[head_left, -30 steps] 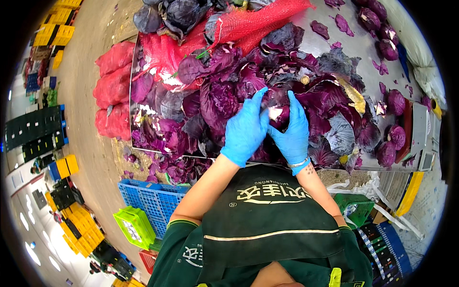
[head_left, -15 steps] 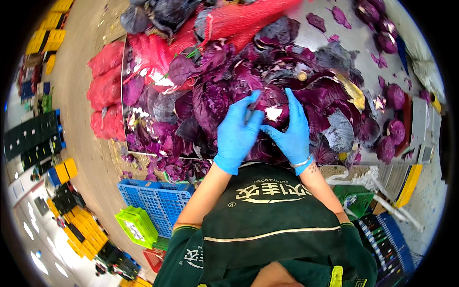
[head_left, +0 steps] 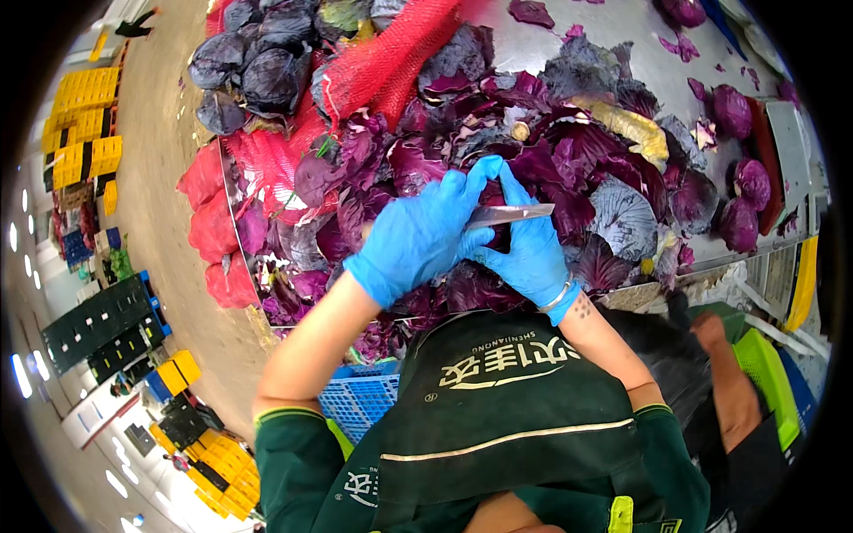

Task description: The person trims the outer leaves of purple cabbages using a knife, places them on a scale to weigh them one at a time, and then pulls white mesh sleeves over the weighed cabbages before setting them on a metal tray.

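My left hand (head_left: 422, 233), in a blue glove, is closed around a knife (head_left: 514, 214), its handle hidden in the fist. The blade points right, across the front of my right hand (head_left: 530, 258). That hand is gloved too, with thumb and forefinger apart; its fingertips come close to the left fingers. Whether a cabbage lies behind the hands is hidden. Around and beneath them spreads a heap of loose purple cabbage leaves (head_left: 577, 160), with a pale grey-purple leaf (head_left: 627, 218) and a yellowed leaf (head_left: 626, 124) to the right.
Trimmed purple cabbages (head_left: 732, 112) lie on the metal table (head_left: 613, 27) at the right. Untrimmed dark cabbages (head_left: 277, 78) and red netting (head_left: 391, 67) occupy the far left. Full red sacks (head_left: 213, 226) stand beside the table. Another person's arm (head_left: 730, 386) shows at lower right.
Half a second ago both hands were around a purple cabbage; it no longer shows. A knife now appears in my left hand. The view has shifted, and another person has appeared at right.
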### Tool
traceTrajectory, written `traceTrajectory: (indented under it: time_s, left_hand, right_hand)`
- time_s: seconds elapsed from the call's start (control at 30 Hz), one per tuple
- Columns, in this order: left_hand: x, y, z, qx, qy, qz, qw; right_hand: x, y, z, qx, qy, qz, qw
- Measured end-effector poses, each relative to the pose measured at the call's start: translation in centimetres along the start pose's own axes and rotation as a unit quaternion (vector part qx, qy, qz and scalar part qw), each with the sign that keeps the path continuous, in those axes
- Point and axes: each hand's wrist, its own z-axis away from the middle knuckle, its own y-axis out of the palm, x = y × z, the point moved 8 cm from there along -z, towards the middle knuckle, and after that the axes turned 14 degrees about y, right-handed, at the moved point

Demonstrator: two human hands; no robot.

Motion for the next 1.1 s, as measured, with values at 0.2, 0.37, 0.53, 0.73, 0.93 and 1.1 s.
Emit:
traceTrajectory:
  time_s: [0.2,0.37,0.53,0.73,0.93,1.1]
  left_hand:
    - [3.3,0.6,-5.0,0.055,0.056,-0.087,0.993]
    - [10.9,3.4,-7.3,-0.106,0.009,-0.127,0.986]
    - [11.5,5.0,-7.2,-0.147,-0.117,-0.126,0.974]
    - [12.5,4.4,-6.6,-0.210,-0.119,-0.104,0.965]
    - [10.2,-3.0,0.7,-0.397,-0.189,0.315,0.841]
    - [3.6,8.0,4.1,-0.328,-0.319,0.611,0.645]
  right_hand:
    - [0.1,0.9,1.0,-0.015,0.030,0.041,0.999]
    - [0.7,1.3,2.1,-0.039,0.023,0.044,0.998]
    - [2.8,-1.0,2.8,-0.116,-0.056,0.097,0.987]
    - [7.2,0.2,-2.0,-0.024,-0.096,0.326,0.940]
    - [4.7,0.6,-1.7,-0.011,-0.086,0.327,0.941]
    - [3.0,-2.2,-1.9,0.047,-0.087,0.170,0.981]
